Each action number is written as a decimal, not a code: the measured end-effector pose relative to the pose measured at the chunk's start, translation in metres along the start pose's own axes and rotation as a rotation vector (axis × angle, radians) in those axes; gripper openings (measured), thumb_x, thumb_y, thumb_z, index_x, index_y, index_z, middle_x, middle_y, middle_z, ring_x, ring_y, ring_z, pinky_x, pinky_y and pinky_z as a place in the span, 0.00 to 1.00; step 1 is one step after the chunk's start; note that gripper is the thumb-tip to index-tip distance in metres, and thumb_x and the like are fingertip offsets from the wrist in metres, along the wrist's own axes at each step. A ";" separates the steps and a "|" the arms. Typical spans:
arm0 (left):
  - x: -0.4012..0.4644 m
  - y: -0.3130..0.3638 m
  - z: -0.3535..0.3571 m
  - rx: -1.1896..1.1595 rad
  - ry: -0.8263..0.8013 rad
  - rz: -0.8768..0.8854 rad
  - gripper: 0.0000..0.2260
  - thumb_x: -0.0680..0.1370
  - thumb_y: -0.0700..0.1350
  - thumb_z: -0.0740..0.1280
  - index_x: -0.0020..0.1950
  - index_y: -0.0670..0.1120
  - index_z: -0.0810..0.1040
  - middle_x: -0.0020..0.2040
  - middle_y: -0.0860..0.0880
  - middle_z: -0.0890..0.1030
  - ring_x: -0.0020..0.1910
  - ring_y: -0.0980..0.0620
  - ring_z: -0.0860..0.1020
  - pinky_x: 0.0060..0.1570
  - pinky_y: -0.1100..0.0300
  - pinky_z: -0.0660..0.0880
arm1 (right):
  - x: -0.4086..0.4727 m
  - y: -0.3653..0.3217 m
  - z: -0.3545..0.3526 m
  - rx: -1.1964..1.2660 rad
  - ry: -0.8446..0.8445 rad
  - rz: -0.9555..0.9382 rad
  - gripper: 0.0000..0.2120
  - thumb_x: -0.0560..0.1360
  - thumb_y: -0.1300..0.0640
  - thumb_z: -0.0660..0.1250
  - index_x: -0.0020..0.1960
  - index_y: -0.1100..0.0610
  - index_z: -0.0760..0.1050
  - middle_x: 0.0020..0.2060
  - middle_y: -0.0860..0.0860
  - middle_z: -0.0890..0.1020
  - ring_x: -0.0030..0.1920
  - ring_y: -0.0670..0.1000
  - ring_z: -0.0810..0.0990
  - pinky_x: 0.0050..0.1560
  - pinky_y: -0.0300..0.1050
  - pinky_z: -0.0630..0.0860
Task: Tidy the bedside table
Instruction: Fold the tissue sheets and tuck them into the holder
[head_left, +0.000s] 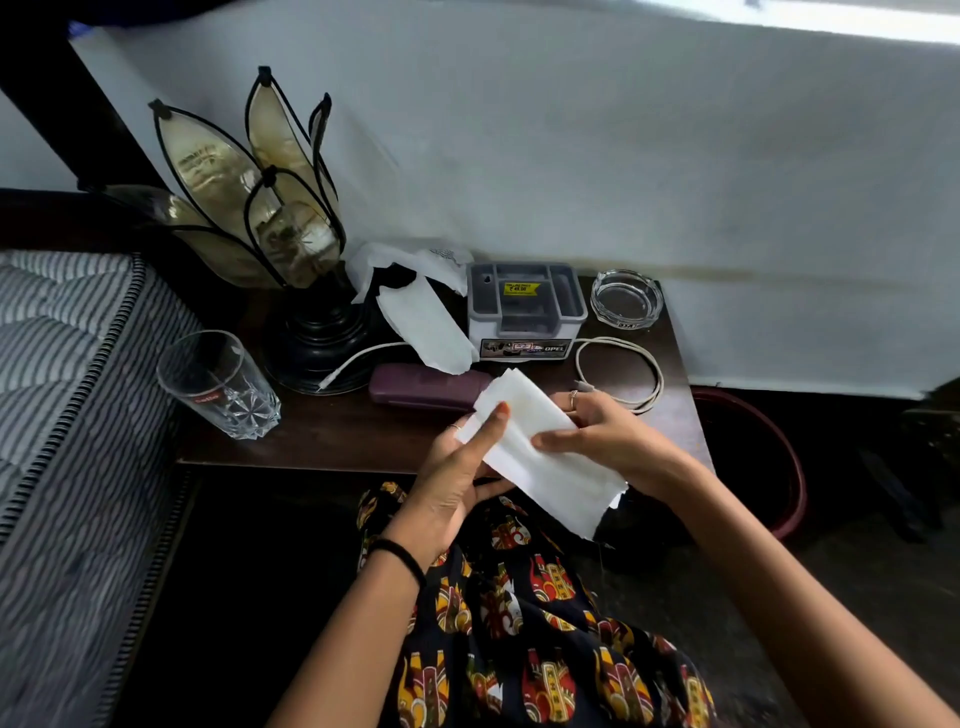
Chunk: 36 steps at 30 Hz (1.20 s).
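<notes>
A white tissue (540, 452), folded into a long strip, is held over the front edge of the dark wooden bedside table (337, 441). My left hand (457, 478) grips its near-left end with the thumb on top. My right hand (608, 436) pinches its right side. On the table lie two more white tissues (426, 322), a purple case (426, 389), a white cable (623, 369) in a loose loop, a grey organiser box (524, 312), a glass ashtray (626, 299), a drinking glass (223, 384) and a petal-shaped lamp (270, 208).
A striped mattress (67, 415) borders the table on the left. A white wall (623, 156) runs behind it. A dark red bin (753, 457) stands on the floor to the right. My patterned clothing (519, 623) fills the lower middle.
</notes>
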<state>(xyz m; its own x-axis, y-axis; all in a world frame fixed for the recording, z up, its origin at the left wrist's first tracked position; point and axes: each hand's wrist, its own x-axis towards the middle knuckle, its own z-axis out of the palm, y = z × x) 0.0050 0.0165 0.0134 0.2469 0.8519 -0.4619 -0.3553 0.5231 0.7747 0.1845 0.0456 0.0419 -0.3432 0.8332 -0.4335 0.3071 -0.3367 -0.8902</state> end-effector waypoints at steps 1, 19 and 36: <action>0.001 -0.002 -0.001 0.037 0.023 -0.008 0.20 0.67 0.55 0.75 0.55 0.50 0.78 0.52 0.48 0.84 0.50 0.51 0.83 0.45 0.53 0.80 | 0.000 0.000 0.001 -0.033 -0.014 0.001 0.04 0.73 0.63 0.70 0.46 0.56 0.79 0.36 0.50 0.85 0.35 0.50 0.82 0.32 0.39 0.77; 0.000 0.001 -0.001 -0.022 0.077 -0.033 0.13 0.72 0.30 0.68 0.47 0.49 0.81 0.45 0.49 0.83 0.44 0.50 0.82 0.34 0.58 0.81 | -0.014 0.025 -0.032 0.274 0.080 -0.018 0.18 0.72 0.73 0.59 0.41 0.54 0.81 0.39 0.53 0.82 0.36 0.47 0.80 0.35 0.38 0.77; 0.005 -0.002 -0.005 0.039 0.017 -0.046 0.03 0.74 0.37 0.69 0.46 0.43 0.80 0.49 0.43 0.81 0.43 0.52 0.82 0.39 0.65 0.80 | -0.020 0.008 -0.035 0.433 0.199 -0.056 0.13 0.78 0.60 0.61 0.58 0.66 0.78 0.55 0.65 0.80 0.56 0.56 0.78 0.53 0.40 0.79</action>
<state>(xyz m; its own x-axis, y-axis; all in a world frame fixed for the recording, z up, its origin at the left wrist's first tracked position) 0.0023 0.0197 0.0072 0.2463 0.8275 -0.5046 -0.3089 0.5605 0.7684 0.2252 0.0415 0.0488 -0.1588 0.9088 -0.3858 -0.1195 -0.4056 -0.9062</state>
